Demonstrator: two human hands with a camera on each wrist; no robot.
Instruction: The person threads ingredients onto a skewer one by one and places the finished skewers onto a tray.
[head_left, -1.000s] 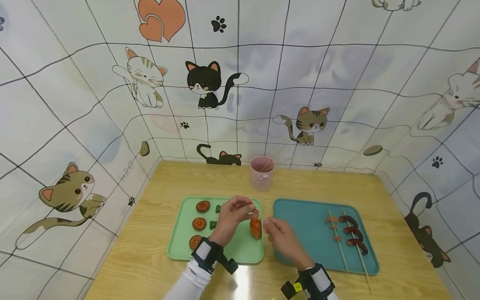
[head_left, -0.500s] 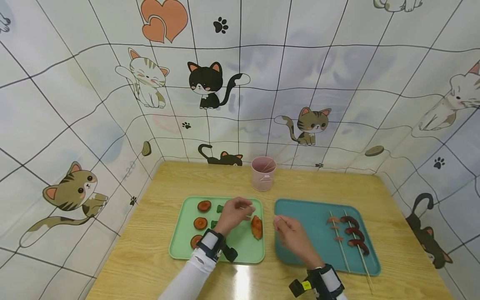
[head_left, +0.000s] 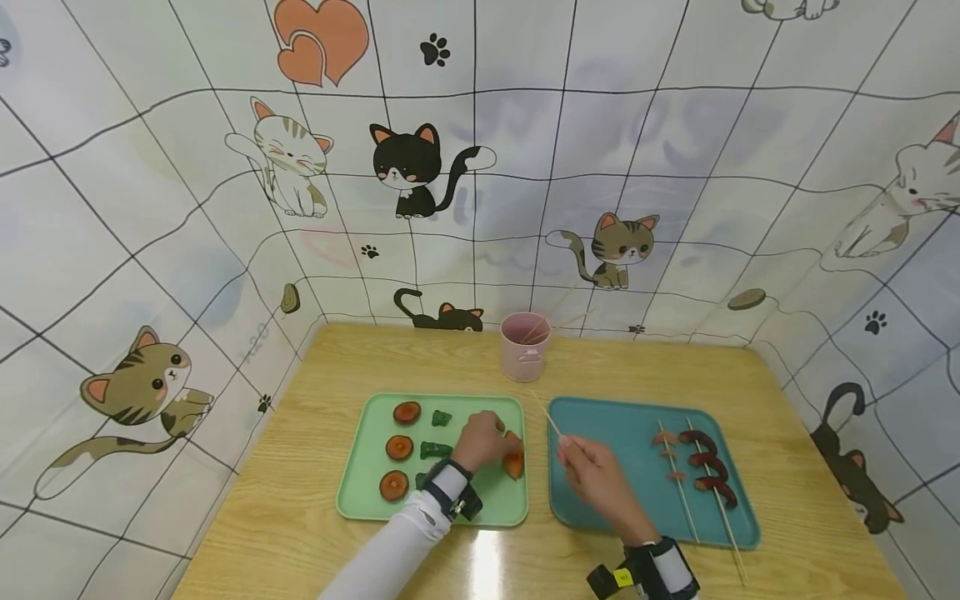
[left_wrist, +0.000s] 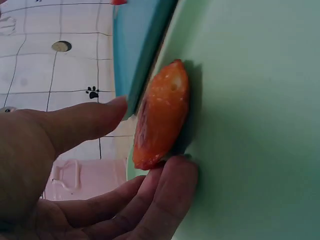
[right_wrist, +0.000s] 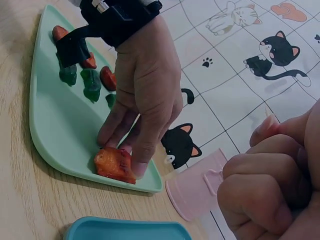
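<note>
My left hand (head_left: 482, 442) reaches over the green tray (head_left: 480, 521) at an orange-brown piece like a roasted chicken wing (head_left: 513, 460). In the left wrist view, the fingertips (left_wrist: 179, 172) are at one end of the wing piece (left_wrist: 162, 112), while the thumb stands slightly apart. My right hand (head_left: 596, 475) pinches a thin wooden skewer (head_left: 551, 419) above the left part of the blue tray (head_left: 600, 408). Its tip points up and left, bare; the curled fingers hide the rest. Several mushroom caps (head_left: 400, 447) and green pepper pieces (head_left: 435, 450) lie on the green tray.
Two loaded skewers lie at the blue tray's right: one with dark red curled pieces (head_left: 705, 460), the other with pale orange pieces (head_left: 667, 454). A pink cup (head_left: 522, 358) holding thin sticks stands behind the trays. A cat-print sheet (head_left: 517, 167) surrounds the wooden table (head_left: 375, 354).
My left hand has come down from above the green tray to the wing piece. My right hand has moved slightly right, and its skewer now shows clearly.
</note>
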